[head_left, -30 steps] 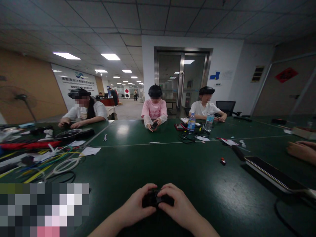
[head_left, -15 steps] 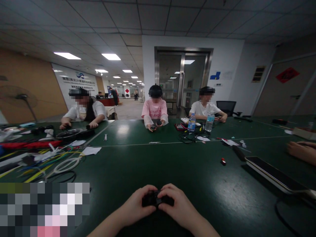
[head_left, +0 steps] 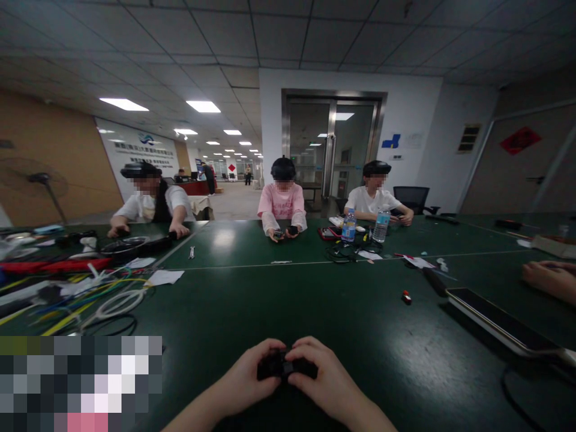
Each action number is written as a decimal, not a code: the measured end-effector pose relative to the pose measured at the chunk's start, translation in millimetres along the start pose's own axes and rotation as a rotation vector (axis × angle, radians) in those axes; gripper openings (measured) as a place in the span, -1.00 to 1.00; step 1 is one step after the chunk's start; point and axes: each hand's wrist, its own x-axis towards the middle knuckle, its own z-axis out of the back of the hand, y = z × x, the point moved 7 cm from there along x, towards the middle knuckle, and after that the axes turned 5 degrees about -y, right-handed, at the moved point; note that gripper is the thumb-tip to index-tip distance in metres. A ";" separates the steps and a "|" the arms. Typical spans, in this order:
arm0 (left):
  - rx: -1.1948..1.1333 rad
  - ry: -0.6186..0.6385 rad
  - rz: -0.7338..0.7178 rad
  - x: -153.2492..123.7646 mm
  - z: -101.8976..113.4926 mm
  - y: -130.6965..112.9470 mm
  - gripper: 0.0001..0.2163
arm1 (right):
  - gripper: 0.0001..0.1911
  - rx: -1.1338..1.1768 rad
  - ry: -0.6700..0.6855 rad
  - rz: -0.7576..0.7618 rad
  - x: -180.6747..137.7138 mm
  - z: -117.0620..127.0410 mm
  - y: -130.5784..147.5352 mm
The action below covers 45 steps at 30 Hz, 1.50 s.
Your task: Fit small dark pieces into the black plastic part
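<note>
My left hand (head_left: 251, 375) and my right hand (head_left: 324, 373) meet low in the middle of the head view. Between them is a small black object (head_left: 287, 365), gripped by the thumb and fingers of both hands. Its kind is hard to make out, since the fingers cover much of it and it is dark against the table. Whether it is one piece or two pressed together, I cannot tell. Beneath the hands lies the dark green table (head_left: 252, 306).
Cables (head_left: 123, 300) and papers (head_left: 165, 277) clutter the left side. On the right lie a phone-like slab (head_left: 499, 318) and a small red item (head_left: 407, 297). Two bottles (head_left: 348, 227) stand farther back. Three people sit opposite; another person's hands (head_left: 549, 277) show at right.
My hands stay nearly in place around the black object. The view has shifted very slightly. Across the table, the hands of the person in pink have moved a little.
</note>
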 end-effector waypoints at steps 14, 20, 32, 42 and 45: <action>0.000 0.006 -0.010 -0.8 1.8 -8.2 -0.64 | -0.72 0.022 -0.016 0.011 0.0 0.6 0.6; 0.006 0.004 0.027 -0.2 1.2 1.0 -0.55 | -0.70 0.020 -0.014 0.001 0.4 1.2 -0.6; -0.016 0.008 0.037 0.9 0.4 2.0 -0.64 | -0.74 0.008 -0.026 0.033 -1.4 4.5 6.2; 0.009 0.002 0.036 0.0 1.8 1.7 -0.64 | -0.76 0.007 -0.007 0.007 -1.7 2.7 4.4; 0.013 0.005 0.037 -0.1 1.9 0.4 -0.65 | -0.75 0.014 -0.001 -0.003 -1.0 2.7 3.0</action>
